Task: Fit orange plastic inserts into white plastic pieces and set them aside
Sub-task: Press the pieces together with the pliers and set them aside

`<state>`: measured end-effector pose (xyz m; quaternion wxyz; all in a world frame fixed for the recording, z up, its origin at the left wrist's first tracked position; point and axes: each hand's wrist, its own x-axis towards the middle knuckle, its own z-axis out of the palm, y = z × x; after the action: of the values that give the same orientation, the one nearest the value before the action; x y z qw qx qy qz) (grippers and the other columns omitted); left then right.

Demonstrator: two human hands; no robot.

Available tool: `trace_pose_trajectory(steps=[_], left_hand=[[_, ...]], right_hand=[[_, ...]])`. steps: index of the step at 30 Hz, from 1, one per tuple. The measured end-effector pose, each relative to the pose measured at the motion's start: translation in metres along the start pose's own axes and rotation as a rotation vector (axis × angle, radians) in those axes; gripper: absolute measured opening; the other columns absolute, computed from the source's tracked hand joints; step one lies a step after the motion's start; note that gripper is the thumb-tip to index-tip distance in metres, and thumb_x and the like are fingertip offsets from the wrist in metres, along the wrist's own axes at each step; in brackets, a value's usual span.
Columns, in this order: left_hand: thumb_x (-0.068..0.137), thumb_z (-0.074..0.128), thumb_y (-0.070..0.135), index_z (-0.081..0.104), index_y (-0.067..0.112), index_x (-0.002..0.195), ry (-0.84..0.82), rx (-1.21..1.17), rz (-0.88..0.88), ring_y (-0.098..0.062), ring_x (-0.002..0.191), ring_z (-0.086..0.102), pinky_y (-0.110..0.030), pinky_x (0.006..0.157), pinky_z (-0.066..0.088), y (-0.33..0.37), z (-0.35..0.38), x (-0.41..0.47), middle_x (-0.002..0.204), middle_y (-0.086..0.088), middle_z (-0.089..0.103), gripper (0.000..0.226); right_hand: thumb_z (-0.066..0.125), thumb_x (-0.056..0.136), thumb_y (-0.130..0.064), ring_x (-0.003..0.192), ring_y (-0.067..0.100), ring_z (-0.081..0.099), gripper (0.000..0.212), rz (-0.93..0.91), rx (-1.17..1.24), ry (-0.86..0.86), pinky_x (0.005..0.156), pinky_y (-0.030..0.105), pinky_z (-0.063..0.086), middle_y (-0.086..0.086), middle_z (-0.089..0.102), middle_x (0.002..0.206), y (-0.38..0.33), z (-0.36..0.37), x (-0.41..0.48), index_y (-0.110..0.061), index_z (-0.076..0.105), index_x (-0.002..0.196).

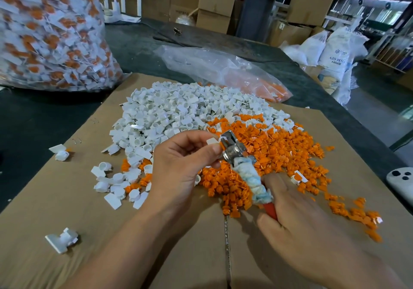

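Note:
My left hand (181, 165) pinches a white plastic piece (212, 141) with an orange insert at its edge. The metal jaws of a pair of pliers (232, 146) close around that piece. My right hand (297, 217) grips the pliers by their cloth-wrapped, red handles. Behind the hands lies a heap of white pieces (174, 114). A heap of orange inserts (279, 152) spreads to its right, on a flat sheet of cardboard (67, 199).
A big clear bag of assembled white-and-orange parts (49, 31) stands at the far left. A flatter clear bag (223, 69) with orange inserts lies behind the heaps. Loose white pieces (61, 239) lie at the near left. A grey controller (401, 182) sits at the right edge.

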<state>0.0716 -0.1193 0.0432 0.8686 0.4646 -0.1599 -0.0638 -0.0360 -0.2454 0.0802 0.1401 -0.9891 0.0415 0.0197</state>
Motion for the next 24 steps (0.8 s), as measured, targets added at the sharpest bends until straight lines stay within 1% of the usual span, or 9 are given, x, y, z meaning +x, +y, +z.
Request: trace_pose_trajectory(steps=[3,7,10,13,15,17,24], left_hand=[[0.052,0.069,0.014,0.073,0.017,0.06,0.017,-0.007,0.008,-0.007,0.046,0.057,-0.016,0.048,0.048,0.0014,0.001,-0.0006,0.054,0.003,0.064,0.009],[0.053,0.069,0.012,0.073,0.017,0.06,0.014,0.01,0.029,-0.007,0.046,0.057,-0.016,0.048,0.047,0.0018,-0.0001,-0.0003,0.053,0.004,0.063,0.009],[0.054,0.068,0.011,0.073,0.017,0.06,0.006,0.008,0.04,-0.006,0.046,0.057,-0.016,0.048,0.047,0.0008,-0.0001,-0.0002,0.053,0.004,0.063,0.01],[0.053,0.068,0.011,0.073,0.017,0.06,0.007,-0.008,0.037,-0.005,0.047,0.058,-0.015,0.047,0.047,0.0006,-0.0001,-0.0002,0.053,0.004,0.063,0.01],[0.053,0.068,0.011,0.073,0.017,0.06,0.004,-0.01,0.034,-0.005,0.047,0.058,-0.015,0.047,0.047,0.0006,-0.0002,-0.0003,0.053,0.004,0.064,0.01],[0.053,0.068,0.01,0.073,0.018,0.059,0.002,-0.008,0.032,-0.004,0.046,0.058,-0.015,0.047,0.047,0.0007,-0.0001,-0.0003,0.053,0.005,0.064,0.011],[0.055,0.067,0.009,0.072,0.017,0.06,-0.003,-0.008,0.028,-0.006,0.046,0.057,-0.015,0.047,0.047,-0.0011,-0.0019,0.0004,0.054,0.003,0.064,0.01]], right_hand=[[0.034,0.092,-0.034,0.073,0.0,0.038,0.014,0.006,0.004,-0.014,0.069,0.01,0.031,-0.013,0.035,0.082,-0.001,0.0004,0.0008,-0.033,0.02,0.091],[0.032,0.094,-0.035,0.077,-0.008,0.034,0.019,-0.009,-0.014,-0.013,0.074,0.002,0.027,-0.021,0.028,0.085,0.0004,0.0002,0.0008,-0.037,0.013,0.095],[0.032,0.093,-0.034,0.074,-0.004,0.037,0.017,-0.027,-0.036,0.011,0.073,0.007,0.029,-0.016,0.035,0.083,0.001,0.0013,0.0004,-0.036,0.015,0.093],[0.033,0.092,-0.035,0.07,0.0,0.039,0.016,-0.037,-0.039,0.036,0.071,0.011,0.032,-0.012,0.038,0.078,0.0009,0.0038,0.0006,-0.036,0.017,0.088],[0.033,0.092,-0.035,0.067,0.001,0.038,0.015,-0.035,-0.037,0.046,0.072,0.012,0.032,-0.01,0.037,0.075,0.0009,0.0052,0.0013,-0.039,0.02,0.086],[0.032,0.092,-0.035,0.066,0.001,0.038,0.017,-0.041,-0.04,0.051,0.073,0.012,0.031,-0.009,0.036,0.073,0.0015,0.0064,0.0021,-0.043,0.019,0.086],[0.032,0.094,-0.035,0.064,0.002,0.038,0.019,-0.049,-0.042,0.07,0.072,0.013,0.032,-0.009,0.036,0.071,0.0034,0.0097,0.0042,-0.043,0.019,0.084]])
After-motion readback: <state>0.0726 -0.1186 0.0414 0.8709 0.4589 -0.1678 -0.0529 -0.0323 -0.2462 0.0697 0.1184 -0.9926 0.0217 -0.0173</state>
